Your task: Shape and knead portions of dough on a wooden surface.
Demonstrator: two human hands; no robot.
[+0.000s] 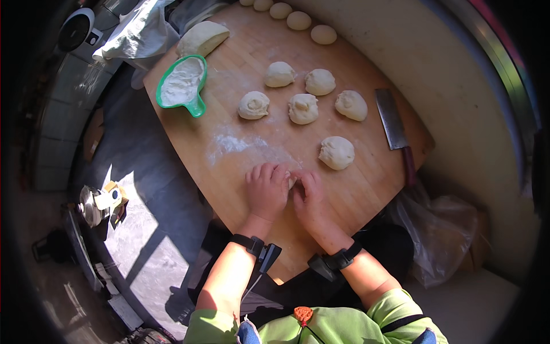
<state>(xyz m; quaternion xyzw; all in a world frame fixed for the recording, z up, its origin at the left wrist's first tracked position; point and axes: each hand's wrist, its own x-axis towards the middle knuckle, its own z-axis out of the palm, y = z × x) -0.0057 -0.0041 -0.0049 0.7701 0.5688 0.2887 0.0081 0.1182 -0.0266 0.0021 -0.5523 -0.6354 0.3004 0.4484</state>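
Note:
Near the front of a wooden board [240, 189], my left hand [267, 189] and my right hand [310, 200] meet around a piece of dough [292, 180], mostly hidden by the fingers. Just right of and beyond them sits a rough dough ball [337, 153]. Several more rough balls, one a coiled dough ball [253, 105], lie farther up the board. A green scoop of flour [198, 107] rests at the left edge, with a large cut dough mass [202, 38] behind it. Smooth dough balls [323, 34] line the far edge.
A cleaver [392, 122] with a dark red handle lies at the board's right edge, beside a pale wall [464, 112]. Loose flour [236, 144] dusts the board. A clear plastic bag [438, 236] hangs at the lower right. Sunlit grey floor shows left.

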